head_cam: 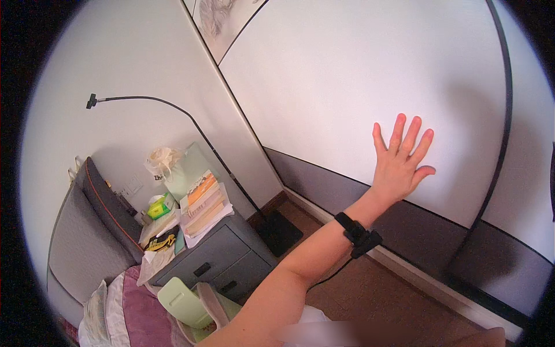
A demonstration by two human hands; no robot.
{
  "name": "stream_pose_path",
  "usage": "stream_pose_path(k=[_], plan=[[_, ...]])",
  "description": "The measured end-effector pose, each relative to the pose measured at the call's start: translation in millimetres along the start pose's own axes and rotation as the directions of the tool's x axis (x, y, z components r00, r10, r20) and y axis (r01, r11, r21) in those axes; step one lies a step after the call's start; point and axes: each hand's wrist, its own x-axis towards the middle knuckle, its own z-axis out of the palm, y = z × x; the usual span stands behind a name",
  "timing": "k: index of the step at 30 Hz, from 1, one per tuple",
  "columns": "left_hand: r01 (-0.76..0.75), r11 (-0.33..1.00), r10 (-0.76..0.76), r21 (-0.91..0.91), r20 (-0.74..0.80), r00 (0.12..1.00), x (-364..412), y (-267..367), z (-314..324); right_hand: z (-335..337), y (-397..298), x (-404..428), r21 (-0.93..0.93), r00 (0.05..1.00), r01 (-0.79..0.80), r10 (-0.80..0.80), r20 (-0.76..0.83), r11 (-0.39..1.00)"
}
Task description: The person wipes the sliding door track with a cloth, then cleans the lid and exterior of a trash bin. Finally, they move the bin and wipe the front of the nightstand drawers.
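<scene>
My left hand [399,162] is stretched out with its fingers spread, its back towards me. Its palm faces a large white sliding door panel [329,95]; I cannot tell whether it touches the surface. Nothing is held in it. Around the wrist sits a black strap with a small black device [362,237], from which a thin cable runs down. The panel has a grey band [321,171] across its lower part and a dark curved-looking edge strip [505,121] to the right of my hand. My right hand is out of view.
A black gooseneck stand [210,145] rises from a flat base [277,232] on the brown floor. Books [204,204] and a tissue pack [160,206] lie on a grey nightstand [234,256]. Nearby are a light green bin [184,301] and a bed with a grey headboard [86,234].
</scene>
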Motion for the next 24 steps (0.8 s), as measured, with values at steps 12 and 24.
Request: stream_pose_path(k=[12, 24], plan=[[-0.057, 0.997, 0.055, 0.053, 0.039, 0.998, -1.4, -0.7, 2.9, -13.7, -16.7, -12.9, 0.084, 0.998, 0.055, -0.056, 0.011, 0.995], [-0.044, 0.998, 0.044, 0.032, 0.020, 0.999, -4.5, -13.0, 9.4, -4.4, -6.7, 8.6, -0.101, 0.991, -0.021, 0.034, 0.129, 0.995]])
